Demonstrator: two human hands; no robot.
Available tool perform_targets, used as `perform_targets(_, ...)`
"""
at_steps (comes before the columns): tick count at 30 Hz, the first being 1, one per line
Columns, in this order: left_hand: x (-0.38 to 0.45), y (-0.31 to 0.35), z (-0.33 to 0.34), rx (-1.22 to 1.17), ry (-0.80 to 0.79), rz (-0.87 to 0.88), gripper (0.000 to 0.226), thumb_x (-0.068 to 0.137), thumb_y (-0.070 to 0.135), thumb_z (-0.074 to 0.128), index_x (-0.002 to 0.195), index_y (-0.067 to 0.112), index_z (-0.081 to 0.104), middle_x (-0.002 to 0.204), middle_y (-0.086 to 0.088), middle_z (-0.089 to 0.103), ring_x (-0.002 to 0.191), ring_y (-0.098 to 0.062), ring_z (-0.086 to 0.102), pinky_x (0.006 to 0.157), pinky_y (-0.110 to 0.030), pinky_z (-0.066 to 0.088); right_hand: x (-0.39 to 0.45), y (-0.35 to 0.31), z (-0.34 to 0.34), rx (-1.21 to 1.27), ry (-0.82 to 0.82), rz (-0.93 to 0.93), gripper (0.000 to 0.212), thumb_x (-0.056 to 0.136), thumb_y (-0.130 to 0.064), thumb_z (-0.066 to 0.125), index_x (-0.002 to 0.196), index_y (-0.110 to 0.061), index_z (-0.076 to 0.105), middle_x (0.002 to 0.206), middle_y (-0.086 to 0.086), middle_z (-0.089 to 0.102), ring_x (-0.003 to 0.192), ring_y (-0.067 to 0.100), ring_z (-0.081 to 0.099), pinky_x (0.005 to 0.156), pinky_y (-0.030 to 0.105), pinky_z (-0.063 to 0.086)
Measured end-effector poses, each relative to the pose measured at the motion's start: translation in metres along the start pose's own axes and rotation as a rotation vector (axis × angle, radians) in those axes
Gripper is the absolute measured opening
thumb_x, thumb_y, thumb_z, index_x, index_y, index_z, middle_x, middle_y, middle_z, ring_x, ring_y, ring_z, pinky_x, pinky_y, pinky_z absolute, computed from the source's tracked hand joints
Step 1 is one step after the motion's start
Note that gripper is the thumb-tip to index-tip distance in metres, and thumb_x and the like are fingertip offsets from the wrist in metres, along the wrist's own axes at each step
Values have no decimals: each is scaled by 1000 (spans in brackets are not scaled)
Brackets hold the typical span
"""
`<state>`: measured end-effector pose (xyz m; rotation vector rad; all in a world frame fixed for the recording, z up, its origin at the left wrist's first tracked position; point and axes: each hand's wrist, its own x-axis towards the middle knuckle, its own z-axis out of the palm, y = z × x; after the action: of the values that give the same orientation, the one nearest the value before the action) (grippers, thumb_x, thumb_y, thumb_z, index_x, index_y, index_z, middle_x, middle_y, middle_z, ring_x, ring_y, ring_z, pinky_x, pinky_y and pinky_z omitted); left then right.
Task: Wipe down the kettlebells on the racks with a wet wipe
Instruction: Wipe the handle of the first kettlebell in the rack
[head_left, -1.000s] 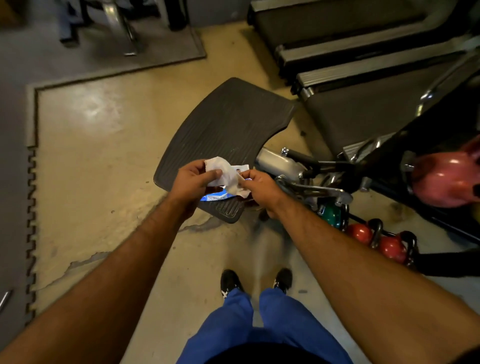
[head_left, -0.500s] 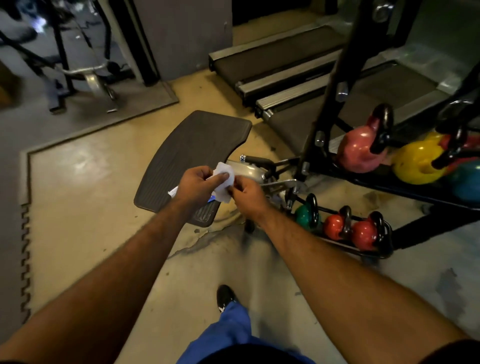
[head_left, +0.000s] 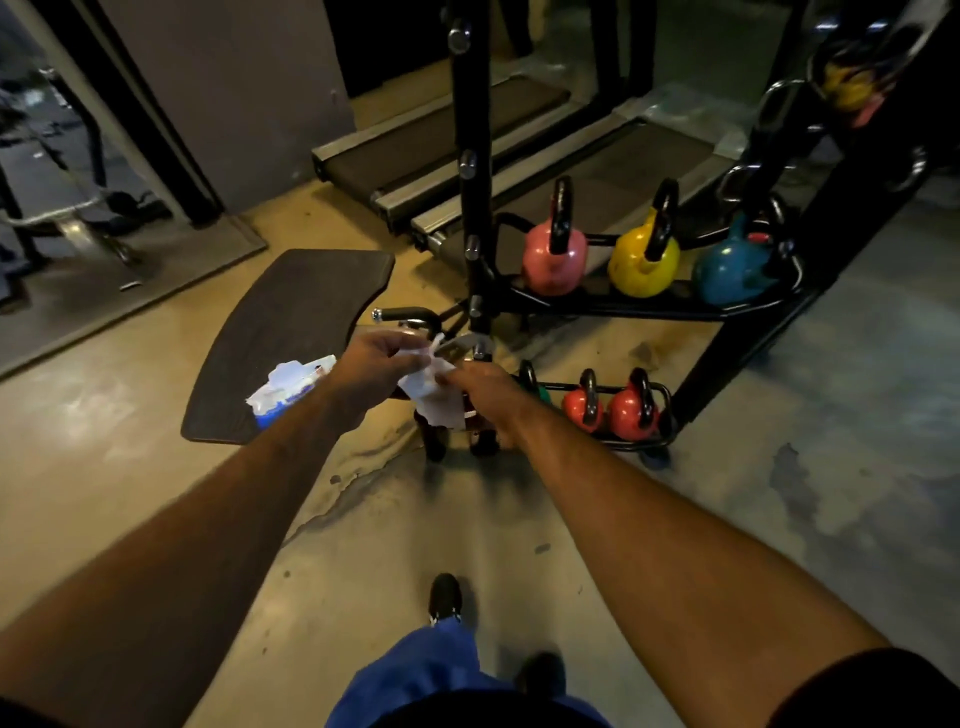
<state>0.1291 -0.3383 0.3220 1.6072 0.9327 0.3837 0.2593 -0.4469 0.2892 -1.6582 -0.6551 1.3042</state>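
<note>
Holding a wipe (head_left: 434, 387) pinched between left hand (head_left: 371, 364) and right hand (head_left: 485, 389), with the pack (head_left: 285, 387) apparently tucked under the left wrist. Kettlebells (head_left: 644, 260) sit on racks (head_left: 748, 306) at one to two o'clock, none touched yet; I judge all wiping remains.

Seven kettlebells are counted on the racks, namely one pink (head_left: 552, 260), two yellow (head_left: 644, 262) (head_left: 847, 83), one blue (head_left: 730, 270), one green (head_left: 540, 393) and two red (head_left: 582, 410) (head_left: 631, 415), besides one wipe (head_left: 431, 395), one wipe pack (head_left: 285, 392), one mat (head_left: 291, 332) and two hands (head_left: 371, 366) (head_left: 485, 392).
</note>
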Motion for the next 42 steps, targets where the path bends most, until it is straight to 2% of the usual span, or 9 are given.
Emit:
perform_targets(3, 3, 10, 11, 80, 65, 41, 7, 95, 10, 64, 96, 11, 71, 92, -8, 69, 90, -19, 65, 64, -25, 54, -13, 2, -16, -101, 53, -53, 37, 101, -34, 58, 120, -4, 66, 104, 7, 66, 93, 21, 62, 75, 32, 53)
perform_targets(8, 19, 20, 18, 97, -54, 13, 4, 95, 17, 66, 95, 18, 69, 89, -6, 69, 89, -26, 67, 75, -42, 59, -18, 1, -30, 11, 119, 26, 44, 97, -37, 51, 129, -8, 61, 126, 11, 60, 116, 28, 55, 102, 43, 46)
perform_targets(13, 37, 30, 23, 130, -203, -125, 34, 84, 30, 79, 107, 6, 70, 106, -16, 72, 103, -31, 68, 92, -51, 57, -16, -6, -35, 150, 139, 52, 31, 98, -41, 49, 118, -21, 62, 127, 6, 58, 117, 22, 52, 103, 43, 45)
perform_targets(18, 58, 32, 43, 162, -204, -77, 22, 84, 37, 73, 91, 16, 75, 97, -19, 73, 98, -41, 69, 87, -64, 55, -14, 1, -49, 315, 146, 186, 43, 94, -46, 57, 125, -17, 65, 125, 13, 68, 115, 31, 65, 98, 48, 55)
perform_targets(25, 56, 49, 101, 622, -214, 500, 17, 95, 9, 60, 105, 12, 73, 96, 4, 67, 89, -11, 61, 70, -17, 42, -20, 5, -83, 616, 196, 224, 50, 104, -51, 41, 108, -10, 70, 94, 11, 76, 87, 26, 72, 83, 43, 57)
perform_targets(29, 54, 43, 133, 727, -268, 716, 23, 88, 5, 61, 107, 11, 71, 106, -3, 68, 98, -18, 62, 80, -29, 48, -13, 13, -120, 798, 236, 244, 68, 103, -60, 32, 99, -5, 70, 90, 17, 76, 82, 28, 73, 84, 39, 55)
perform_targets(32, 54, 40, 161, 779, -244, 835, 20, 85, 8, 67, 104, 10, 71, 105, -6, 67, 97, -22, 62, 76, -31, 47, -16, 19, -153, 808, 254, 229, 64, 106, -48, 31, 81, -3, 70, 70, 12, 74, 63, 22, 73, 66, 31, 58)
perform_targets(38, 52, 55, 222, 682, -322, 823, 31, 83, 34, 57, 103, 16, 73, 100, -1, 73, 88, -15, 67, 77, -26, 53, -17, 23, -222, 645, 283, 213, 15, 99, -21, 57, 92, -14, 68, 75, 5, 67, 65, 19, 63, 59, 29, 52)
perform_targets(42, 57, 73, 251, 460, 10, 583, 30, 92, 20, 53, 114, 11, 72, 107, -1, 70, 96, -11, 62, 86, -29, 54, -19, 21, -260, 580, 296, 89, 30, 103, -8, 47, 126, -13, 66, 98, 13, 68, 78, 24, 66, 63, 32, 57)
